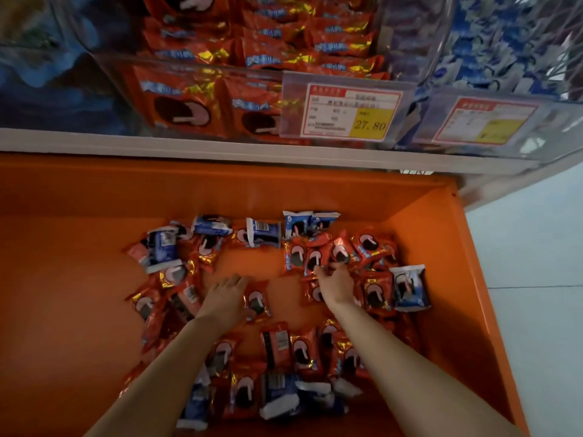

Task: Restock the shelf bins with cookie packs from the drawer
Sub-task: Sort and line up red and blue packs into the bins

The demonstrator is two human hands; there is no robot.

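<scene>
Several red and blue cookie packs lie scattered in the open orange drawer (94,279). My left hand (224,296) reaches down flat over the drawer floor, fingers straight, beside a red pack (257,300) at its right edge. My right hand (336,283) sits among the red packs on the right, its fingertips pinching a red pack (314,258). Above the drawer, a clear shelf bin (202,99) holds red cookie packs, and a second clear bin (504,42) to its right holds blue ones.
A white shelf ledge (220,149) runs between bins and drawer. Price tags (347,111) hang on the bin fronts. A blue pack (410,288) lies near the drawer's right wall. Pale floor tiles (536,279) lie to the right of the drawer.
</scene>
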